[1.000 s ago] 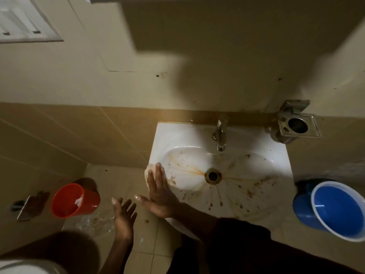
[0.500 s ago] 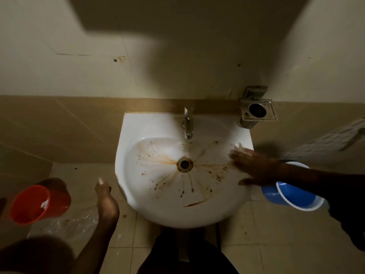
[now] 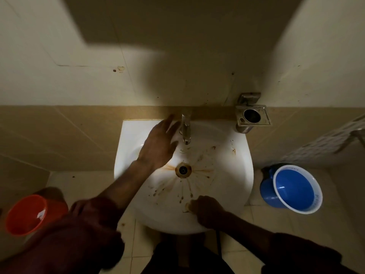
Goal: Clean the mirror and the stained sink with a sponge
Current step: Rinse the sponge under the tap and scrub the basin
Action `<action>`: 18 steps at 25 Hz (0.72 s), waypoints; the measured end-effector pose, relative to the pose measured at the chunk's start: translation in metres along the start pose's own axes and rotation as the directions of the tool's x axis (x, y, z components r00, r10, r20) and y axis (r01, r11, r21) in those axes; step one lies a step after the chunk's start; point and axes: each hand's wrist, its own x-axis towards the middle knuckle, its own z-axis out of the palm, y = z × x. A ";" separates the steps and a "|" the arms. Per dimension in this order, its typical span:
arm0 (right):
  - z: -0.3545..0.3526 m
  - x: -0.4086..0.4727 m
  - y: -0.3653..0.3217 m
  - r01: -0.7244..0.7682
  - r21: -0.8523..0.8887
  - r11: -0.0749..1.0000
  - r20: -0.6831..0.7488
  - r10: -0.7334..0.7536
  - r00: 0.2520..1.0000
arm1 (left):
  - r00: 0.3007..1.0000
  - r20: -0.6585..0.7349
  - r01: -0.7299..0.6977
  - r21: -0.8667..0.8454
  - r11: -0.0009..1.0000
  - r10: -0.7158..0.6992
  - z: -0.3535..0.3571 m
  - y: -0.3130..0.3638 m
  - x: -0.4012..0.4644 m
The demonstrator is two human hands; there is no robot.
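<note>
White sink (image 3: 237, 175) on the wall is streaked with brown stains fanning out from the drain (image 3: 183, 169). Blue bucket (image 3: 296, 191) on the floor to the right, orange one (image 3: 25, 214) to the left. Left hand (image 3: 160, 143) reaches beside the tap (image 3: 185, 131), fingers straight and spread. Right hand (image 3: 207, 210) sits on the front rim, fingers curled on something pale, probably the sponge (image 3: 187, 207), can't tell for sure.

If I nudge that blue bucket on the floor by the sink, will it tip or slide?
The blue bucket already leans on its side, mouth facing up and outward, so it would probably rock or roll rather than tip. It looks like empty thin plastic, so likely light. The tiled floor looks smooth, so it may skid.
</note>
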 end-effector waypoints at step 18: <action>-0.085 0.099 -0.027 0.185 0.865 -0.466 0.040 0.431 0.902 | 0.640 0.174 0.640 -0.661 0.393 -0.749 0.079 0.047 -0.030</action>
